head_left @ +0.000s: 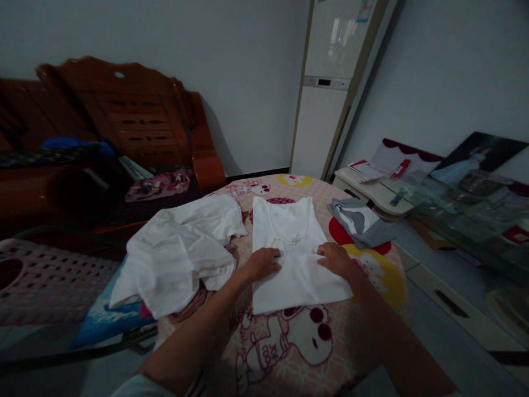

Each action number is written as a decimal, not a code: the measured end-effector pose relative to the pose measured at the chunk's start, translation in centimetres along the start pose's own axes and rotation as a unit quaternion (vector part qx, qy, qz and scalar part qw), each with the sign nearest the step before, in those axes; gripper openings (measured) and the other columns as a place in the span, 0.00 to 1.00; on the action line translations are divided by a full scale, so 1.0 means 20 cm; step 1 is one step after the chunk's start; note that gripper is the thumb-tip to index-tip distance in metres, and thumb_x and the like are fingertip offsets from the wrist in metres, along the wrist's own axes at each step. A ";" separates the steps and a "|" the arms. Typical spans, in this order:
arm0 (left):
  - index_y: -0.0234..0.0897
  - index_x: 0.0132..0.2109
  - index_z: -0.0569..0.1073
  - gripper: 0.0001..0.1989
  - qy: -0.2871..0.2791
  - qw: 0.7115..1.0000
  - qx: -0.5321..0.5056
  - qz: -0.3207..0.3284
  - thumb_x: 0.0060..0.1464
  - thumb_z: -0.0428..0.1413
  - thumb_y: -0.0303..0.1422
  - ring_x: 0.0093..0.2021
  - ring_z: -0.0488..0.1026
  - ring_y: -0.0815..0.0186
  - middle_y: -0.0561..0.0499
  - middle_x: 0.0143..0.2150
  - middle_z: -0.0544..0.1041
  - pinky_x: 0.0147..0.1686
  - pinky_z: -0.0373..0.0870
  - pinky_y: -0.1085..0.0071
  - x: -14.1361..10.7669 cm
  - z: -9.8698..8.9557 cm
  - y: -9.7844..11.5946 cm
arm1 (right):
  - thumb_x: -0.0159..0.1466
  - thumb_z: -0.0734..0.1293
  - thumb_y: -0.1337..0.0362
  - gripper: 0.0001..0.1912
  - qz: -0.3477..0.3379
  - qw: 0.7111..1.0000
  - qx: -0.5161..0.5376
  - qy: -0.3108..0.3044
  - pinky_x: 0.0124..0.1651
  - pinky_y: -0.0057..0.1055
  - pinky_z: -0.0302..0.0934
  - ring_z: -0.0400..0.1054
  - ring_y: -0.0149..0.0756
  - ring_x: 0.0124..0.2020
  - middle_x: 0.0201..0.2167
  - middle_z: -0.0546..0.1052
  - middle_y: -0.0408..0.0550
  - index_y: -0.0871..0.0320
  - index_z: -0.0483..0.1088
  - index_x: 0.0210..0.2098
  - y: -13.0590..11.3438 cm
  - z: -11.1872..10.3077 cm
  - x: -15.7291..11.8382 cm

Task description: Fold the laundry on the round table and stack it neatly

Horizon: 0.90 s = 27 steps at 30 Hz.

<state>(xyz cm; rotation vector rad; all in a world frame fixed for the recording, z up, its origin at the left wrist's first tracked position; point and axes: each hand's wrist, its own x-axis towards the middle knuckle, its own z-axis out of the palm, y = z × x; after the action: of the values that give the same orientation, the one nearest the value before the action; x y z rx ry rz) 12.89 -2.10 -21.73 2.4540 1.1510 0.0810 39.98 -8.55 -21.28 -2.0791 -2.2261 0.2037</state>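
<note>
Standing beyond the left side of the table [322, 187], a carved wooden bench [136, 129] has a patterned pink cloth [159, 186] on its seat. On the table's left part lies a loose white heap [177, 248] of clothing, rumpled, one end hanging past the edge. Next comes the left hand [264, 263], fingers curled inward over the left part of a white shirt [300, 278]; whether they pinch the fabric or only press on it, I cannot tell. The shirt lies flat near the table's middle, an oblong with its neckline toward the far edge and small creases between the hands. It looks light, soft and limp, with little to break and much to wrinkle, so I would take it at matching spots on both side edges, fingers underneath and thumbs on top, keeping the cloth lightly taut. The right hand [334, 258] rests on its right part, fingers likewise bent in, their grip equally unclear. A grey garment [366, 223] with a white patch lies at the table's right edge, and beyond that side stands a pale cabinet [374, 193] with papers [367, 171] on it
</note>
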 end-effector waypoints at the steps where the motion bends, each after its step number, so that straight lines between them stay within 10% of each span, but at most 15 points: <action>1: 0.38 0.53 0.74 0.18 0.001 1.000 -0.007 0.004 0.54 0.59 0.33 0.53 0.73 0.56 0.45 0.52 0.77 0.52 0.66 0.67 -0.01 0.00 0.00 | 0.55 0.67 0.70 0.08 0.010 1.000 0.003 -0.008 0.44 0.30 0.58 0.70 0.38 0.39 0.35 0.78 0.49 0.58 0.75 0.35 -0.01 -0.02 0.00; 9: 0.37 0.48 0.76 0.13 0.073 0.993 -0.069 0.063 0.55 0.59 0.33 0.45 0.76 0.60 0.47 0.46 0.80 0.47 0.68 0.70 -0.06 -0.23 0.02 | 0.55 0.64 0.68 0.10 -0.025 0.993 0.095 0.063 0.42 0.30 0.59 0.71 0.38 0.37 0.34 0.79 0.49 0.59 0.75 0.36 0.01 -0.27 -0.01; 15: 0.38 0.48 0.77 0.13 0.139 0.989 -0.001 0.049 0.55 0.57 0.31 0.48 0.76 0.59 0.47 0.46 0.80 0.49 0.68 0.68 0.14 -0.48 0.00 | 0.57 0.63 0.70 0.12 -0.012 0.995 0.008 0.100 0.44 0.31 0.58 0.71 0.40 0.40 0.38 0.80 0.51 0.58 0.76 0.38 -0.03 -0.51 0.24; 27: 0.37 0.52 0.75 0.16 0.143 0.984 0.092 -0.051 0.57 0.55 0.29 0.51 0.74 0.56 0.42 0.50 0.78 0.51 0.69 0.64 0.58 -0.43 -0.20 | 0.63 0.57 0.74 0.20 0.059 0.990 -0.104 0.077 0.53 0.38 0.57 0.71 0.45 0.49 0.44 0.79 0.60 0.62 0.74 0.49 -0.08 -0.28 0.71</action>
<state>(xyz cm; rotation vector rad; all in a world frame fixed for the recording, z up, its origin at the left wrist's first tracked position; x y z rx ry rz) 15.65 11.90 -17.10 2.5997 1.4633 0.3199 38.27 5.78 -15.87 -2.2455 -2.1157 -0.1838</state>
